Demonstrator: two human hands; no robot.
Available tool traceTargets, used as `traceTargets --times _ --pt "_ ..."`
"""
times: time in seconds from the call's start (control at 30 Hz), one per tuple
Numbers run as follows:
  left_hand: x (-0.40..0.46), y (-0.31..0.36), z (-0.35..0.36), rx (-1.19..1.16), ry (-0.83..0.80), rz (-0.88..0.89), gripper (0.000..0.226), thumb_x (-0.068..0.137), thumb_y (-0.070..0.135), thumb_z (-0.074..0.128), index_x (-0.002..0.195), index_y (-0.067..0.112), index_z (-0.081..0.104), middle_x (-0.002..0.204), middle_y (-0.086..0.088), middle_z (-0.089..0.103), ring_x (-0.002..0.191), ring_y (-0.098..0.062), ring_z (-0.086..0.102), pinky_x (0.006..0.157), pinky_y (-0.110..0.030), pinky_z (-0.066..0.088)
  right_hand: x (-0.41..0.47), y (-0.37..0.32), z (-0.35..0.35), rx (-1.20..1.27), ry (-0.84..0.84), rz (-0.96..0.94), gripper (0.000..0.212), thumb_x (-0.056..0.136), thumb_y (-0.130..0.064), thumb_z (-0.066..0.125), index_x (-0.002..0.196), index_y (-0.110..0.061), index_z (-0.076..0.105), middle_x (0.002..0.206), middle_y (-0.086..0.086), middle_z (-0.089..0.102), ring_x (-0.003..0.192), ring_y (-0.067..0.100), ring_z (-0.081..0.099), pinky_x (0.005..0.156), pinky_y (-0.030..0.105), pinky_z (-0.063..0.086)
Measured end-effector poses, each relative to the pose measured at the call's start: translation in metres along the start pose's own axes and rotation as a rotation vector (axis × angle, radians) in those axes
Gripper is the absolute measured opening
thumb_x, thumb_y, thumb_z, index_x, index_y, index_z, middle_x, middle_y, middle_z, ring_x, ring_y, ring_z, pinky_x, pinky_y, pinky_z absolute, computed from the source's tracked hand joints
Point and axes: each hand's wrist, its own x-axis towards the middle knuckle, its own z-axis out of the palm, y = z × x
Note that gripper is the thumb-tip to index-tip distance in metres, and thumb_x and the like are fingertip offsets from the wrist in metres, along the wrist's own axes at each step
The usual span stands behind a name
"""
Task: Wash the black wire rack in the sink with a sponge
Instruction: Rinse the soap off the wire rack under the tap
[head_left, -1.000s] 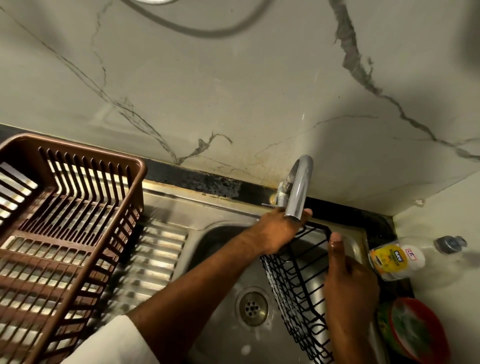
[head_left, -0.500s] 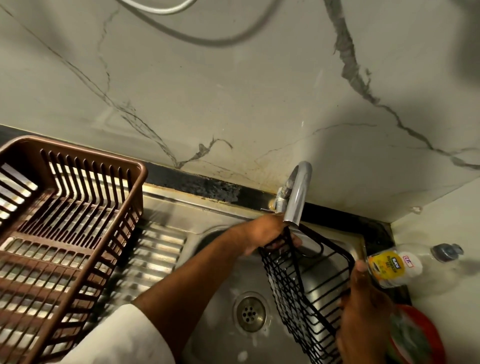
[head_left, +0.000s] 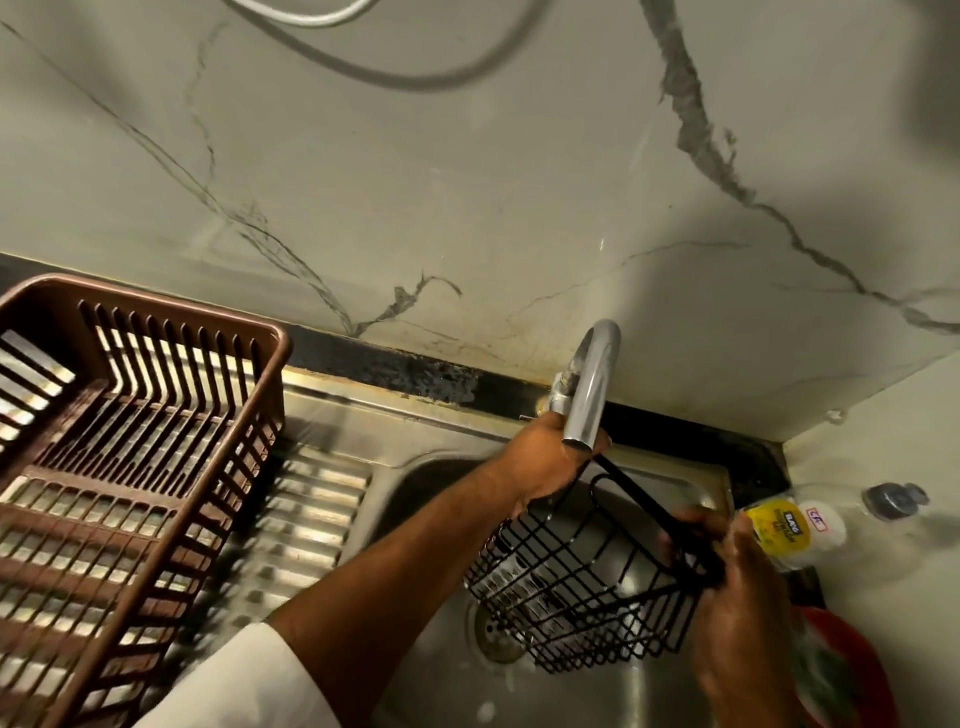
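The rack (head_left: 582, 566) is held tilted above the sink (head_left: 415, 499) basin, over the drain (head_left: 498, 636) and below the tap (head_left: 589, 389) spout. The left hand (head_left: 550, 457) has its grip closed on the rack's far upper corner, directly under the spout; the right hand (head_left: 737, 597) has its grip closed on the rack's black rim at the near right end. A brown basket (head_left: 130, 441) stands on the drainboard to the left, well apart.

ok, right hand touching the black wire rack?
Touching. The head view shows the right hand wrapped around the top rim of the black wire rack, held over the sink.
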Motion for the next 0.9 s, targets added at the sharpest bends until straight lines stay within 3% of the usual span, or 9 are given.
traceTargets --times 0.1,0.23,0.33,0.4,0.5,0.6,0.7,0.8,0.9 --pt "-0.003 -0.005 0.01 0.057 0.02 0.047 0.034 0.093 0.043 0.065 0.108 0.013 0.062 0.076 0.003 0.055 0.069 -0.011 0.055 0.06 -0.024 0.045 0.011 -0.013 0.002 -0.546 -0.092 -0.136 0.02 0.098 -0.04 0.05 0.091 -0.035 0.068 0.093 -0.014 0.07 0.087 0.005 0.065 0.07 0.025 0.048" --pt "0.0 0.0 0.02 0.006 -0.082 0.099 0.033 0.089 0.041 0.063 0.064 0.023 0.05 0.057 0.006 0.044 0.054 -0.012 0.044 0.056 -0.028 0.039 0.022 -0.015 0.02 -0.859 -0.172 -0.15 0.031 0.097 -0.055 0.041 0.082 -0.038 0.062 0.072 -0.01 0.065 0.07 0.006 0.06 0.063 0.027 0.045" --pt "-0.004 0.005 0.018 -0.016 -0.122 0.144 0.037 0.095 0.04 0.063 0.066 0.02 0.052 0.052 0.011 0.043 0.045 -0.004 0.043 0.048 -0.017 0.037 0.022 -0.007 0.031 -0.746 -0.097 -0.163 0.057 0.09 -0.065 0.039 0.056 -0.021 0.055 0.05 -0.001 0.052 0.051 0.019 0.051 0.056 0.032 0.037" --pt "-0.006 0.003 0.012 -0.05 -0.154 0.143 0.041 0.098 0.044 0.061 0.067 0.02 0.052 0.054 0.01 0.047 0.046 -0.003 0.045 0.051 -0.015 0.04 0.019 -0.009 0.03 -0.655 -0.082 -0.153 0.067 0.088 -0.072 0.039 0.053 -0.016 0.051 0.046 0.001 0.044 0.047 0.019 0.042 0.055 0.032 0.032" --pt "-0.009 -0.005 0.001 0.049 -0.175 0.098 0.047 0.093 0.067 0.053 0.073 0.025 0.058 0.065 0.009 0.058 0.064 -0.01 0.055 0.068 -0.03 0.048 0.012 -0.016 0.026 -0.581 -0.078 -0.085 0.063 0.085 -0.069 0.043 0.05 -0.017 0.052 0.047 0.001 0.043 0.05 0.018 0.04 0.058 0.033 0.032" --pt "-0.008 -0.021 -0.014 0.076 -0.181 0.033 0.033 0.103 0.055 0.046 0.097 0.026 0.061 0.093 0.003 0.064 0.095 -0.019 0.062 0.093 -0.038 0.052 0.013 -0.02 0.017 -0.496 -0.057 -0.013 0.055 0.087 -0.06 0.053 0.049 -0.02 0.057 0.047 -0.008 0.047 0.055 0.019 0.047 0.063 0.033 0.037" --pt "-0.008 -0.029 -0.018 0.087 -0.178 -0.047 0.033 0.105 0.051 0.043 0.102 0.025 0.064 0.106 -0.005 0.066 0.106 -0.026 0.063 0.108 -0.052 0.047 0.016 -0.026 0.012 -0.447 -0.048 0.048 0.065 0.082 -0.064 0.057 0.057 -0.004 0.055 0.048 0.002 0.045 0.052 0.021 0.041 0.06 0.033 0.034" --pt "-0.01 -0.026 -0.013 0.055 -0.203 -0.097 0.041 0.103 0.055 0.044 0.113 0.022 0.066 0.116 -0.007 0.07 0.112 -0.023 0.065 0.11 -0.047 0.046 0.019 -0.028 0.014 -0.526 -0.037 -0.006 0.079 0.081 -0.066 0.054 0.067 0.011 0.058 0.057 0.021 0.054 0.055 0.036 0.048 0.062 0.038 0.041" --pt "-0.012 -0.008 -0.005 0.092 -0.274 -0.013 0.052 0.102 0.06 0.04 0.104 0.017 0.069 0.101 -0.001 0.073 0.1 -0.014 0.067 0.102 -0.035 0.048 0.023 -0.026 0.023 -0.637 -0.025 -0.04 0.071 0.084 -0.07 0.048 0.054 -0.007 0.064 0.054 0.015 0.059 0.058 0.036 0.056 0.061 0.04 0.046"
